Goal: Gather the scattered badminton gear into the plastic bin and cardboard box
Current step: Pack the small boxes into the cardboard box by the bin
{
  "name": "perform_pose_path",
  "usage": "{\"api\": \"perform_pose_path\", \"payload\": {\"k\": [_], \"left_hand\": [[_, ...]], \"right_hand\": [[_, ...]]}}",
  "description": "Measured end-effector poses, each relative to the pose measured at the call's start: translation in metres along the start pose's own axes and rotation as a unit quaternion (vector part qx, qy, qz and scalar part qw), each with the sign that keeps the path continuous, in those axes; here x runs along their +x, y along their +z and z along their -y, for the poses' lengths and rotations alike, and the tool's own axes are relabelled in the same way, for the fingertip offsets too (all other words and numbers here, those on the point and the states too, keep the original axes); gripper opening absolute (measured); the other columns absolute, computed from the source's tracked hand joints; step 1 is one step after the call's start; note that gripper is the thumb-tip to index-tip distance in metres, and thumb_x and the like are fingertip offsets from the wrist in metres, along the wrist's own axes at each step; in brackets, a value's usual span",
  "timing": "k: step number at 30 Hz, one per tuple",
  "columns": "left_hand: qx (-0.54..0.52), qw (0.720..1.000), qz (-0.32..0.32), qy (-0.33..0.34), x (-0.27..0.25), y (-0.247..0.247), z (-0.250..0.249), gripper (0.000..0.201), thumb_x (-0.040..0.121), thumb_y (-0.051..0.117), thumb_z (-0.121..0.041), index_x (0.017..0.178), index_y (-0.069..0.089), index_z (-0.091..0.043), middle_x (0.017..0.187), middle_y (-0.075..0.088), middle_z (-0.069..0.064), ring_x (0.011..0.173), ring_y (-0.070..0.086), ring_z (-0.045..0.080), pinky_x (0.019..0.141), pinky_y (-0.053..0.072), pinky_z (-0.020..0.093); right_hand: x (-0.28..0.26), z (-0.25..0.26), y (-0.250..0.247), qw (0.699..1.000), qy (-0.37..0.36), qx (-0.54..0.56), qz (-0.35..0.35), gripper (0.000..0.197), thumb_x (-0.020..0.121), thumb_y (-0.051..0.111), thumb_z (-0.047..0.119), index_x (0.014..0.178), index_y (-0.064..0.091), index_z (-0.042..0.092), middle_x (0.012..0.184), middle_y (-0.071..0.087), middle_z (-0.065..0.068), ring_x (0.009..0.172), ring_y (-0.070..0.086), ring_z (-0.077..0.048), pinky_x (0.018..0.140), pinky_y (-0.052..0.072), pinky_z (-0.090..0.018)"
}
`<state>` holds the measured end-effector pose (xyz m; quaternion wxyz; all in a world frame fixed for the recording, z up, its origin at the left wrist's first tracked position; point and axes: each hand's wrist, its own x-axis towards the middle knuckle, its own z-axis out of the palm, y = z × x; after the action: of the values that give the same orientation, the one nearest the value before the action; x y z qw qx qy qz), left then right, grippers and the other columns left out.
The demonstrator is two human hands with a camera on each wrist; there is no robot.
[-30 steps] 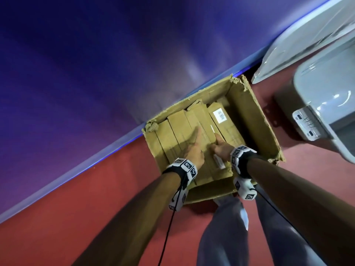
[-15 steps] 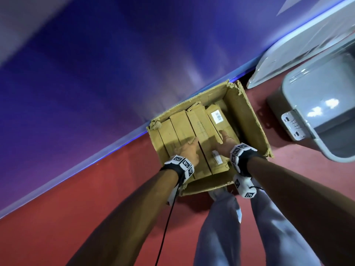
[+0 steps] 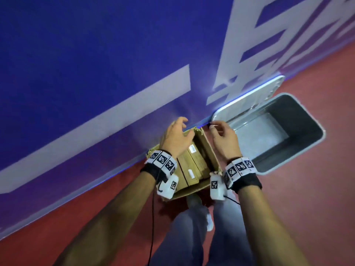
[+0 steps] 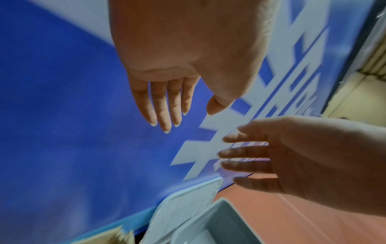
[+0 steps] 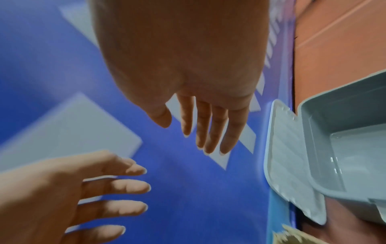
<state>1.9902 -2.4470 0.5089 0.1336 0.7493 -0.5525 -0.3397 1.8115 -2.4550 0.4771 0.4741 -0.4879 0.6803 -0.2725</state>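
The cardboard box [image 3: 208,150] stands on the red floor against the blue wall, packed with long brown cartons [image 3: 194,163]. To its right sits the grey plastic bin [image 3: 315,148], nothing visible inside it, its lid [image 3: 247,101] leaning on the wall. My left hand [image 3: 175,136] hovers above the box's far left corner, fingers relaxed and spread, holding nothing. Above the gap between box and bin floats my right hand [image 3: 223,138], also open and empty. Both wrist views show straight fingers [image 4: 165,107] [image 5: 208,130] with the wall behind. The box's left half is hidden under my left hand and wrist.
The blue wall [image 3: 96,64] with white lettering runs diagonally right behind box and bin. Red floor [image 3: 307,198] spreads to the right and toward me. My legs and one white shoe [image 3: 210,221] stand just before the box.
Both hands have lifted off the cartons and out of the box, rising toward the wall with fingers loose. The head view has pulled back, bringing the whole bin into sight.
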Motion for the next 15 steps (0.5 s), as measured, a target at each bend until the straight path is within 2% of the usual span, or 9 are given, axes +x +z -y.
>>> {"api": "perform_pose_path", "payload": {"k": [2,4,7,8,11,15], "left_hand": [[-0.007,0.999,-0.010,0.039,-0.027,-0.025,-0.045,0.037,0.093,0.059,-0.047,0.126,0.056,-0.032,0.116,0.061,-0.013,0.102,0.062,0.012,0.087,0.055,0.037],[-0.007,0.996,-0.004,0.088,-0.054,-0.042,-0.086,0.034,0.095,0.061,-0.044,0.126,0.057,-0.031,0.116,0.062,-0.013,0.101,0.062,0.010,0.087,0.055,0.036],[-0.007,0.988,0.011,0.154,-0.095,-0.055,-0.141,0.034,0.095,0.063,-0.041,0.126,0.059,-0.027,0.115,0.064,-0.010,0.101,0.063,0.010,0.087,0.055,0.037],[-0.009,0.984,0.022,0.176,-0.109,-0.056,-0.159,0.034,0.094,0.063,-0.040,0.124,0.060,-0.026,0.114,0.065,-0.009,0.101,0.063,0.011,0.088,0.056,0.038],[-0.015,0.968,0.054,0.245,-0.150,-0.047,-0.212,0.028,0.093,0.065,-0.036,0.119,0.064,-0.025,0.114,0.064,-0.009,0.102,0.063,0.011,0.092,0.054,0.040],[-0.004,0.940,0.106,0.325,-0.211,-0.017,-0.279,0.029,0.095,0.067,-0.033,0.122,0.064,-0.023,0.119,0.060,-0.008,0.110,0.059,0.010,0.098,0.050,0.034]], "right_hand": [[-0.035,0.028,-0.043,0.998,-0.004,0.040,-0.046,0.021,0.098,0.062,0.029,0.114,0.070,0.017,0.098,0.073,0.006,0.092,0.067,-0.007,0.092,0.054,-0.031],[-0.073,0.045,-0.087,0.994,0.000,0.069,-0.084,0.019,0.099,0.063,0.031,0.113,0.069,0.019,0.092,0.069,0.017,0.086,0.063,0.007,0.083,0.052,-0.019],[-0.126,0.054,-0.152,0.985,0.002,0.092,-0.145,0.023,0.098,0.063,0.032,0.115,0.069,0.018,0.096,0.068,0.016,0.086,0.060,0.016,0.075,0.044,-0.003],[-0.144,0.055,-0.174,0.981,0.009,0.101,-0.163,0.024,0.098,0.064,0.032,0.116,0.069,0.018,0.098,0.069,0.013,0.086,0.060,0.016,0.074,0.045,-0.003],[-0.192,0.055,-0.237,0.972,0.013,0.110,-0.206,0.025,0.097,0.064,0.034,0.116,0.069,0.018,0.104,0.071,0.009,0.093,0.064,0.005,0.085,0.055,-0.024],[-0.248,0.042,-0.323,0.966,-0.004,0.071,-0.250,0.026,0.096,0.066,0.035,0.117,0.068,0.019,0.109,0.072,0.007,0.100,0.067,-0.006,0.092,0.055,-0.031]]}}
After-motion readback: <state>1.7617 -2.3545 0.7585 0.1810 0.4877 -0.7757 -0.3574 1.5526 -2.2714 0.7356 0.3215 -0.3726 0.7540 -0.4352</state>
